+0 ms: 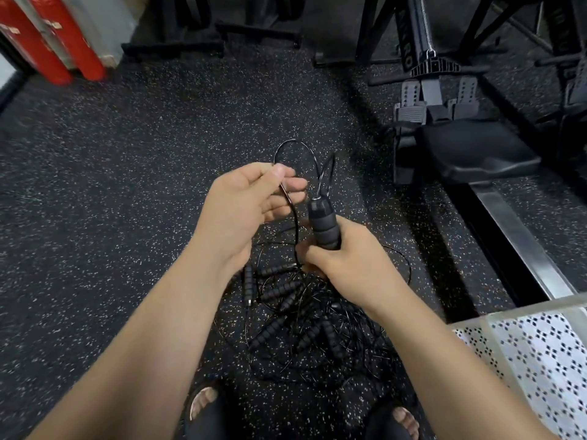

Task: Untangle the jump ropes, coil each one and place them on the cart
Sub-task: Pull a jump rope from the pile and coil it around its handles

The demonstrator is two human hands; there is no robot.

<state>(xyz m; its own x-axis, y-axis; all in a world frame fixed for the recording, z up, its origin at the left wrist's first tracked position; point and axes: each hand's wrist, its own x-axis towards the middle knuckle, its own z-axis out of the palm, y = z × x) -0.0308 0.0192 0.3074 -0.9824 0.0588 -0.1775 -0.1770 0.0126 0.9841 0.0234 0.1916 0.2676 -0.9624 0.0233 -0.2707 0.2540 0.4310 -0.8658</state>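
Observation:
My right hand (pixel 346 258) grips a black ribbed jump rope handle (pixel 324 225), held upright above the floor. Its thin black cord (pixel 295 223) loops up from the handle's top and comes down through my left hand (pixel 251 198), which pinches it between thumb and fingers. Below my hands a tangled pile of jump ropes (pixel 298 325) with several black foam handles lies on the speckled rubber floor, just ahead of my feet. The cart (pixel 540 354), with a perforated white shelf, shows at the lower right corner.
A rowing machine (pixel 470 147) with a black seat and steel rail runs along the right. Black rack legs (pixel 197 42) stand at the back. Red cylinders (pixel 54 39) lean at the far left. My sandalled feet (pixel 206 404) are at the bottom edge.

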